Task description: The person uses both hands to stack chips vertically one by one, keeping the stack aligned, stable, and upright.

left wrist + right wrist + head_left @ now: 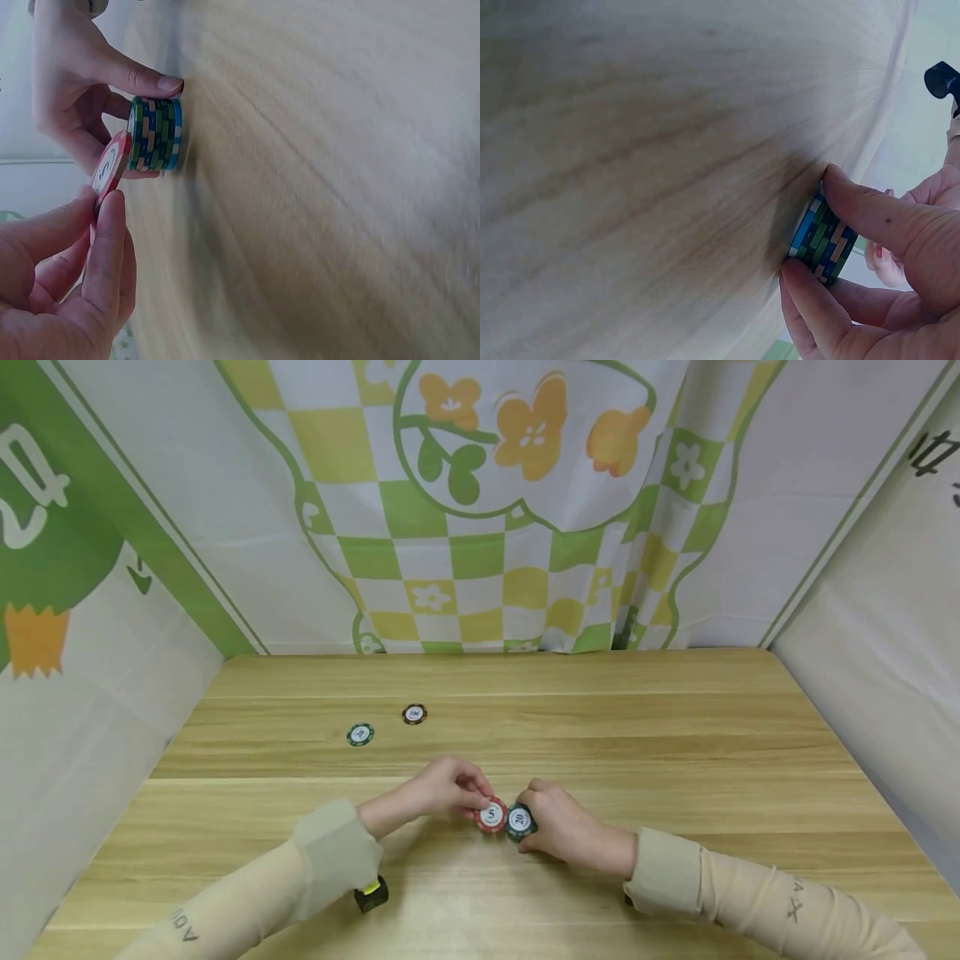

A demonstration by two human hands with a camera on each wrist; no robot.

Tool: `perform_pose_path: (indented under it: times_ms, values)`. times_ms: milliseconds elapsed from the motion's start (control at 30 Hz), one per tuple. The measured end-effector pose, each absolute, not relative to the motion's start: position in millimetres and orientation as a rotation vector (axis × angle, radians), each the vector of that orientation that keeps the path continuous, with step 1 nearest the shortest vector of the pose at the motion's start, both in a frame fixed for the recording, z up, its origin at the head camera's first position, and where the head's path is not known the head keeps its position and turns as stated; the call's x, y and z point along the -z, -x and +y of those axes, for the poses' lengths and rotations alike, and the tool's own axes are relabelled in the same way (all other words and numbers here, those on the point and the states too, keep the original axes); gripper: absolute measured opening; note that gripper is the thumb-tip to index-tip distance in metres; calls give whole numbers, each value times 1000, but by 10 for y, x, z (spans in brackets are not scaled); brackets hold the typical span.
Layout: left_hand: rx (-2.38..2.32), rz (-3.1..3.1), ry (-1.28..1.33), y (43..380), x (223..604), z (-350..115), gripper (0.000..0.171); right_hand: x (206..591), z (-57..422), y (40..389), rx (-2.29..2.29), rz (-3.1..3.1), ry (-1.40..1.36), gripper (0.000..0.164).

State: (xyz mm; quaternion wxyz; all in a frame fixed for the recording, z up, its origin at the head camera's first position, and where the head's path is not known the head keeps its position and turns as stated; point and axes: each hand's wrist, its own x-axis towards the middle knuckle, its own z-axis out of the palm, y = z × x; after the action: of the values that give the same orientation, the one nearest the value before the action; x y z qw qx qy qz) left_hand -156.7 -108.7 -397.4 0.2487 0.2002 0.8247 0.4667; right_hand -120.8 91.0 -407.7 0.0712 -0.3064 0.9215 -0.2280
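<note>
A red poker chip marked 5 is pinched between the thumb and fingers of my left hand. In the left wrist view the red chip stands tilted, its far edge right at the top of a chip stack. My right hand grips that stack, thumb on one side and fingers on the other. A green chip marked 20 tops it. From the right wrist view the stack shows green and dark layers, with a light blue chip at the bottom, close to the wooden table.
Two single chips lie flat farther back to the left: a green chip marked 20 and a dark chip marked 100. The wooden table meets a patterned curtain at its back edge. Pale cloth hangs on both sides.
</note>
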Motion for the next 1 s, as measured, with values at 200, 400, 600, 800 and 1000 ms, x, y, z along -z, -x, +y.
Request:
perform_pose_path:
  times_ms: [200, 400, 600, 800, 1000]
  values:
    - [-1377, 2155, -406, 1572, 4037, -1038, 15, 4059, 905, 1207, 678, 2768, 915, 40]
    - [-1390, 2139, -350, 1565, 4063, -985, 16, 4059, 907, 1206, 681, 2769, 913, 41]
    - [-1403, 2148, -305, 1546, 4067, -928, 16, 4064, 912, 1208, 683, 2774, 918, 42]
    - [-1403, 2147, -308, 1528, 4057, -884, 18, 4061, 913, 1211, 685, 2765, 912, 41]
    - [-1311, 2221, -414, 1523, 4074, -876, 26, 4076, 920, 1217, 716, 2758, 916, 40]
